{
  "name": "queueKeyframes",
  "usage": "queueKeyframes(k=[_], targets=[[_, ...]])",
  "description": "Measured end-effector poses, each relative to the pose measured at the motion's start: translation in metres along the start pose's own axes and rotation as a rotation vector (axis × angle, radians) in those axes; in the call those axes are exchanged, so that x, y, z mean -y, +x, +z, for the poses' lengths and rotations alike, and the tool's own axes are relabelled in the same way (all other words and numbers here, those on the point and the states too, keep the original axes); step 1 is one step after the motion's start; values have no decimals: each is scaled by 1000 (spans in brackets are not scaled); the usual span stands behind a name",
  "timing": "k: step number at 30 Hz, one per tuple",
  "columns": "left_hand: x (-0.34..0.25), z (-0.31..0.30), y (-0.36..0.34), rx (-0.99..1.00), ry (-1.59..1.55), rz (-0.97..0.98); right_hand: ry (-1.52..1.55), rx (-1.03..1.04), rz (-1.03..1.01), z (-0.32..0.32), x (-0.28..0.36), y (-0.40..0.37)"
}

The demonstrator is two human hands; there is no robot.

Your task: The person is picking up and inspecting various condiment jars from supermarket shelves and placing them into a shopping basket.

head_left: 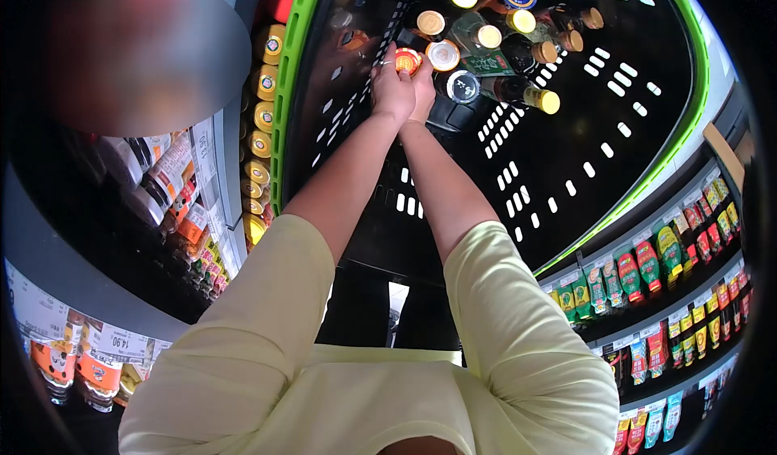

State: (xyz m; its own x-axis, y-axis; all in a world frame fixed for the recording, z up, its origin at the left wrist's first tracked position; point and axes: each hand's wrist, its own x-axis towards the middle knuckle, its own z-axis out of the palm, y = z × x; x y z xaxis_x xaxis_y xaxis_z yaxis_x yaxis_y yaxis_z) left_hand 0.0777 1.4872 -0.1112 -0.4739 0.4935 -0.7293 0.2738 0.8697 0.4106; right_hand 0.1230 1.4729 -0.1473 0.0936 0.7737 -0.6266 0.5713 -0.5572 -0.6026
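Both my arms reach down into a black shopping cart basket (pixel 566 159) with a bright green rim. My left hand (pixel 392 91) and my right hand (pixel 422 89) come together around a jar with a red and gold lid (pixel 408 61), fingers closed on its sides. Just beyond it stands a jar with a white lid (pixel 442 55). A dark-lidded jar (pixel 464 87) with white lettering is right of my right hand. Close by, several bottles are grouped, among them a dark bottle with a yellow cap (pixel 542 100) that leans to the right.
On the left, shelves hold yellow-lidded jars (pixel 263 115) beside the cart and bottles with orange labels (pixel 99 372) lower down. A price tag (pixel 121 342) runs along a shelf edge. To the right, curved shelves carry green and red pouches (pixel 627 273). A blurred patch covers the upper left.
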Motion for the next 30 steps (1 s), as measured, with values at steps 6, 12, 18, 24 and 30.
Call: queueKeyframes(k=[6, 12, 18, 24, 30], targets=[[-4, 0, 1, 13, 79, -4, -47, 3, -17, -2, 1, 3], [-4, 2, -2, -5, 8, -83, -12, -19, -104, 2, -9, 9], [8, 15, 12, 86, -70, 56, 190, -13, -73, -8, -6, 15], [-33, -16, -38, 201, -2, -62, 116, 37, -193, -48, 3, -16], [-25, -66, -158, 184, 80, 265, -5, 186, -224, -143, 39, -136]])
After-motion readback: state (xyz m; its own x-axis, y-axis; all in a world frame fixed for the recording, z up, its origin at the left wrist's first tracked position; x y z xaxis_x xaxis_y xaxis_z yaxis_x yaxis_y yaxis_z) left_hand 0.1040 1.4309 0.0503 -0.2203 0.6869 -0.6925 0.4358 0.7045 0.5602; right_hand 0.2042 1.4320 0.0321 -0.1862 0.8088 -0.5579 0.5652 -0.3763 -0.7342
